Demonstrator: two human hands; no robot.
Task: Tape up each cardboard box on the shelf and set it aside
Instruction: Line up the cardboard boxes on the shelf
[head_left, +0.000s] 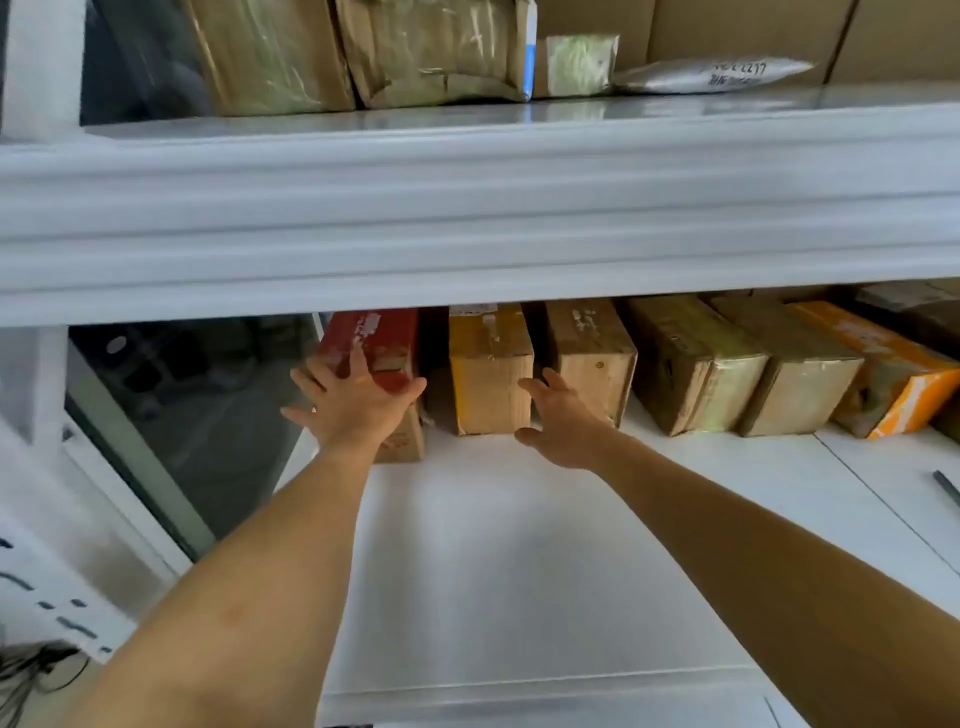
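Partly hidden: red box (382, 353) under left hand (353, 400) | box tops cut off by shelf beam (467, 218)

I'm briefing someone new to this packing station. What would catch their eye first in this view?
Two bare arms reaching into the lower shelf: the left hand spread flat on the red box at the row's left end, the right hand open by the yellow box. Then the broad white shelf beam across the middle, with taped parcels above.

Boxes (592, 358) stand side by side along the lower shelf's (519, 545) back.
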